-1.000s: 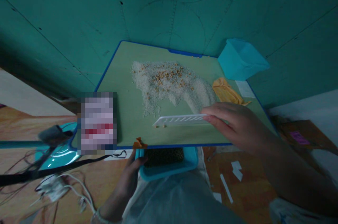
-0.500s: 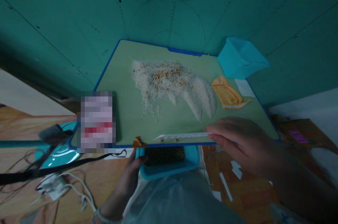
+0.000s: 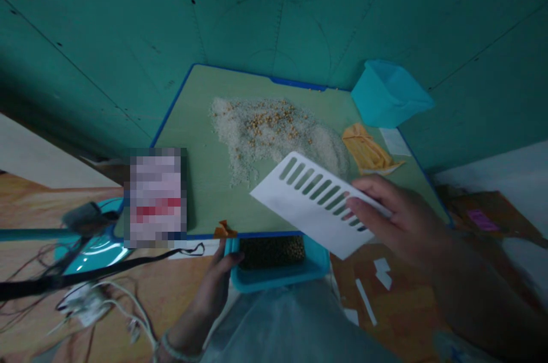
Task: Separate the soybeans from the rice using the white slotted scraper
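Observation:
My right hand (image 3: pixel 389 217) grips a flat white slotted plate (image 3: pixel 295 197) by its right end. The plate is raised above the table's front edge, its broad face turned toward me. On the lap, my left hand (image 3: pixel 216 277) holds the left rim of a blue plastic tray (image 3: pixel 278 282), which contains dark grains with some yellowish beans at the right. A spread of white rice-like grains (image 3: pixel 233 134) lies on the green table (image 3: pixel 209 197), with round yellow beans (image 3: pixel 269 120) scattered over its top. The plate hides the front right of that spread.
A yellow cloth-like pouch (image 3: pixel 370 149) lies at the right, before a turquoise open container (image 3: pixel 389 95). A pixelated box (image 3: pixel 156 197) stands at the left. An orange scrap (image 3: pixel 225 230) sits on the front edge. Cables (image 3: pixel 124 294) and paper pieces lie on the floor.
The slotted plate, edge-on and low near the front edge before, is now lifted and tilted with its face showing. The tray has shifted slightly right, with my left hand still on it.

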The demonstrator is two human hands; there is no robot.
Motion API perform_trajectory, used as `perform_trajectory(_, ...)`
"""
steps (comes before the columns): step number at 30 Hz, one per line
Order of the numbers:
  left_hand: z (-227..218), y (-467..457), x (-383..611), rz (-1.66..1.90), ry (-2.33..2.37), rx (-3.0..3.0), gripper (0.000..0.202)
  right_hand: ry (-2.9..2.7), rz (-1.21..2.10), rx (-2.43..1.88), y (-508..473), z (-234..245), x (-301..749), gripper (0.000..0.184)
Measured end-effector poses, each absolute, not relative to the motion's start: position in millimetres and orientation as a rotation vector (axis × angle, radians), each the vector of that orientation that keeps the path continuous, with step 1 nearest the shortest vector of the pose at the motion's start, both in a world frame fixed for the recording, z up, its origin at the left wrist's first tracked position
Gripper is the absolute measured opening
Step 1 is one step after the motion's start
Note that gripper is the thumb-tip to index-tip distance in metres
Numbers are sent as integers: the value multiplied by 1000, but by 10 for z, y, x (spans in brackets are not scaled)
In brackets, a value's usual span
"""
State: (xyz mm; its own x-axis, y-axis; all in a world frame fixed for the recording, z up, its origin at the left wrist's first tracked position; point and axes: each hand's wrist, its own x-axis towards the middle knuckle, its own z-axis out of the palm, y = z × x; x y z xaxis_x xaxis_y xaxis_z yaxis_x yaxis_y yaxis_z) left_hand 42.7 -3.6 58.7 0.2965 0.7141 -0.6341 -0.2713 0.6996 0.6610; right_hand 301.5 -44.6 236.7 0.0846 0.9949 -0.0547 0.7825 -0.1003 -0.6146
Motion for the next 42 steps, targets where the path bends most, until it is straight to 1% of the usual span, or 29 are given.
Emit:
perform_trajectory(3, 618, -33, 414, 682, 1087, 476, 34, -1451, 890, -1850, -322, 2296, 2956, 15)
perform_trajectory(6, 633, -25, 399, 694, 1079, 478, 36, -1207, 1122, -1703, -174, 2170, 2817, 17)
perform_trajectory(9, 629, -15, 385, 690, 1075, 484, 37, -1151, 1203, -1572, -27, 2016, 2665, 17)
perform_trajectory(13, 620, -4, 370, 710, 1096, 488, 43, -1217, 1135, -1572, 118, 1847, 2550, 20)
perform_trajectory(18, 551, 13, 339, 732, 1122, 450, 42, -1286, 1035, -1654, 196, 1751, 2536, 23)
perform_trajectory(24, 460, 35, 307, 706, 1098, 473, 30, -1274, 961, -1815, 201, 1788, 2623, 22)
perform_trajectory(31, 504, 27, 346, 733, 1105, 481, 29, -1218, 834, -1945, 107, 1804, 2858, 21)
perform_trajectory(36, 542, 21, 369, 735, 1115, 491, 35, -1164, 755, -2029, 8, 1846, 3027, 25)
perform_trajectory(42, 575, 8, 387, 732, 1139, 482, 33, -1063, 714, -2106, -61, 1899, 3168, 27)
